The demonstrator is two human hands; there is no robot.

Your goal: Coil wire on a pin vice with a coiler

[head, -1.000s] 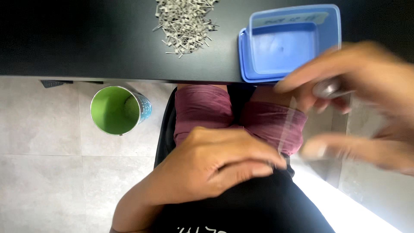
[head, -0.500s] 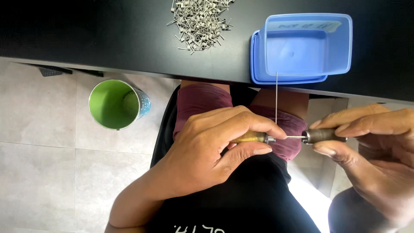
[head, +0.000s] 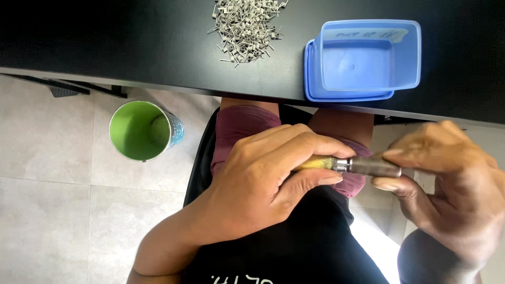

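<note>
A small rod-shaped tool (head: 353, 165), with a yellow part, a metal ring and a dark brownish end, is held level between the two hands, in front of the near edge of the bench and above the person's lap. The left hand (head: 263, 181) wraps its fingers (head: 310, 150) closed around the yellow part, with the thumb pressing from below. The right hand (head: 455, 184) pinches the dark end between thumb and fingers, so both hands are shut on the same tool.

On the black bench (head: 131, 42), close to the near edge, stands a blue plastic box (head: 368, 55), open and resting on its own blue lid (head: 311, 79). To the left of the box, nearer to the far edge, lies a heap of small grey metal pins (head: 244, 23). Below the bench, on the tiled floor (head: 47, 184), stands a cup with green inside (head: 141, 131), left of the person's knees.
</note>
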